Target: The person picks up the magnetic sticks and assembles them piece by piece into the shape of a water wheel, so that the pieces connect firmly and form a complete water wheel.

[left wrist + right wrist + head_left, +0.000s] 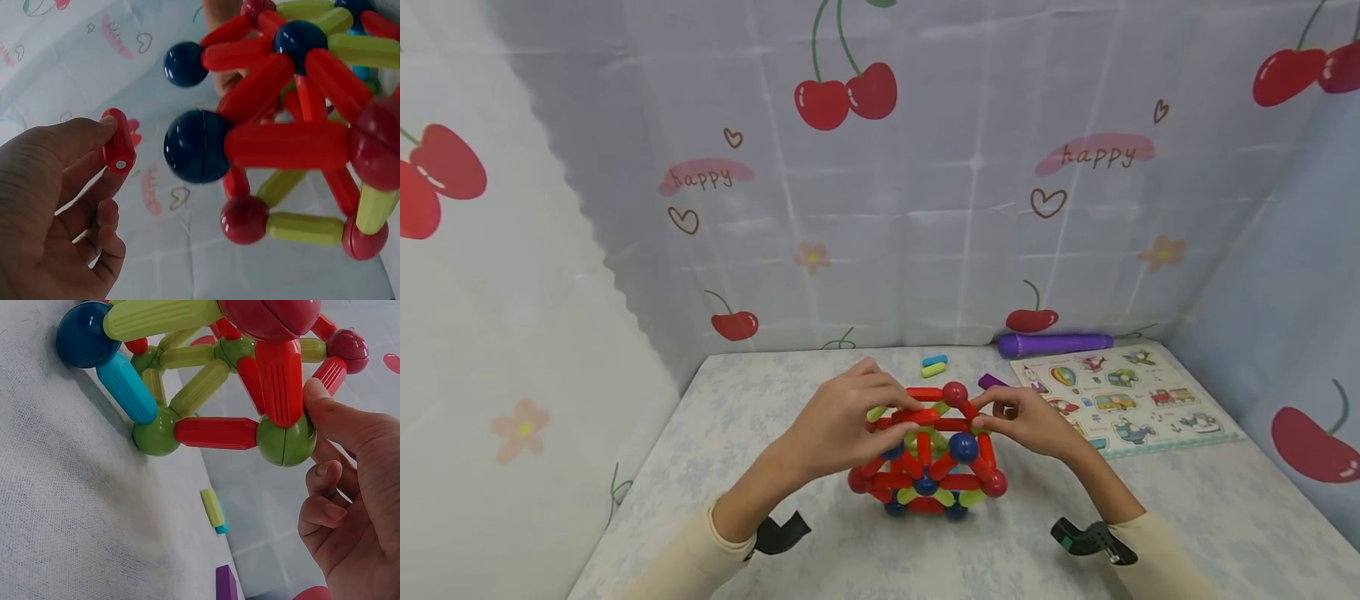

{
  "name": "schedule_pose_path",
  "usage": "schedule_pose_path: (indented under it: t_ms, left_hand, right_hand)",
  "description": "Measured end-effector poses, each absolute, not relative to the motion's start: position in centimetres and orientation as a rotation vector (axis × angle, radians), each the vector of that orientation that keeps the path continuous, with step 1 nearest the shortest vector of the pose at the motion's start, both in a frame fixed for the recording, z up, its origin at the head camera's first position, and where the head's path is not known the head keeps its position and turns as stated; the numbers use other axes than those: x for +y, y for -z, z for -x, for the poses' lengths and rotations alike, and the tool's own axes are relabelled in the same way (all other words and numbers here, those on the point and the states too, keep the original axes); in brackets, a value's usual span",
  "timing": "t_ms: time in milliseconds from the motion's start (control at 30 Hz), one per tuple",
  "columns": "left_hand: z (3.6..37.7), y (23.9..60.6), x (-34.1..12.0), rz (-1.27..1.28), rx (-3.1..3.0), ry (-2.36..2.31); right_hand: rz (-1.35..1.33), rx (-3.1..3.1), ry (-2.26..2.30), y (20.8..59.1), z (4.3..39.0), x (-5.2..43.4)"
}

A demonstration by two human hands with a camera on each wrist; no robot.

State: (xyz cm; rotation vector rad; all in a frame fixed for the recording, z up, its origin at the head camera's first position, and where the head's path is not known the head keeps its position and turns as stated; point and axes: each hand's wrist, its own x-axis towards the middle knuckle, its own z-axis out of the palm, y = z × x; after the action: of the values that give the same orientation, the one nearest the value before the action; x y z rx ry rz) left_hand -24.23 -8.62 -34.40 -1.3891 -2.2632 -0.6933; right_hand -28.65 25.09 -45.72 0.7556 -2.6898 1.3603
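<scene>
The left hand [56, 212] pinches a short red rod [118, 149] between thumb and forefinger, so its grip is clenched on that rod, just beside the dark blue ball [197, 155] of the rod-and-ball frame [928, 454] standing on the desk [775, 533]; from the head view the rod is hidden behind the hand's back. The right hand [350, 506] rests its thumb and fingertip on a green ball [286, 440] at the frame's far corner, fingers curled round it, though how firmly it grips is hard to judge. Beyond that grip lie a loose green and blue piece [934, 366], a purple tube [1054, 343] and a puzzle board [1123, 398]; the frame's top is cut off in both wrist views
</scene>
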Motion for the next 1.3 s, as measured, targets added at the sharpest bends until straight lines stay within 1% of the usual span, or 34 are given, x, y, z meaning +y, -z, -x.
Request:
schedule_pose_path:
  t_ms: [200,533,967,1133,1200,1300]
  left_hand:
    - [23.2,35.5,-7.2,1.464,-2.351,0.645]
    - [23.5,37.1,-6.9,1.4,-2.385,0.603]
    - [23.4,37.2,-6.5,1.321,-2.427,0.577]
    - [23.4,37.2,-6.5,1.311,-2.435,0.57]
    - [23.3,37.3,-6.5,1.314,-2.432,0.576]
    - [23.4,37.3,-6.5,1.317,-2.425,0.582]
  right_hand:
    - [-0.758,-2.686,-1.34,45.7,28.7,25.0]
    - [-0.747,-2.696,-1.359,45.4,28.5,24.9]
    - [-0.791,-2.661,-1.376,45.6,28.4,25.0]
    - [-0.775,-2.503,-1.375,45.1,28.1,24.9]
    - [-0.807,-2.396,-1.405,44.6,27.6,24.7]
    - [-0.953,-2.306,-1.415,43.4,26.8,24.4]
